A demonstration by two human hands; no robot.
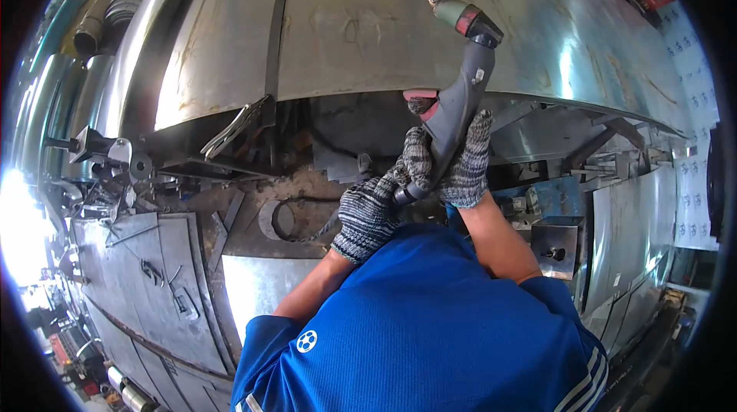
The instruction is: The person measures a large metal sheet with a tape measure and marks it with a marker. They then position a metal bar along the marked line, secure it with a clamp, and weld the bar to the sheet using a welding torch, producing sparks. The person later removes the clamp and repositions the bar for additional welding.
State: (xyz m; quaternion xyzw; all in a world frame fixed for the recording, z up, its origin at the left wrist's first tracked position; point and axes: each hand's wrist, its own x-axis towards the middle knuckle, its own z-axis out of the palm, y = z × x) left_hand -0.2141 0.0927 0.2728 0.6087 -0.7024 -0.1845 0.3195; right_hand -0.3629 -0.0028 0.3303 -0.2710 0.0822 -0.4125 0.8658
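Right hand in a knit glove wrapped tight around a grey cutting torch, left hand gripping its bottom end, big metal sheet just behind

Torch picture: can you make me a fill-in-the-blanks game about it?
1. Both hands wear knitted ____.
2. The right hand grips the grey torch, whose tip points at the big ____ sheet.
3. The left hand holds the torch's ____ end.
4. Locking pliers clamp the sheet's edge, to the ____ of the torch.

Missing words: gloves; metal; lower; left
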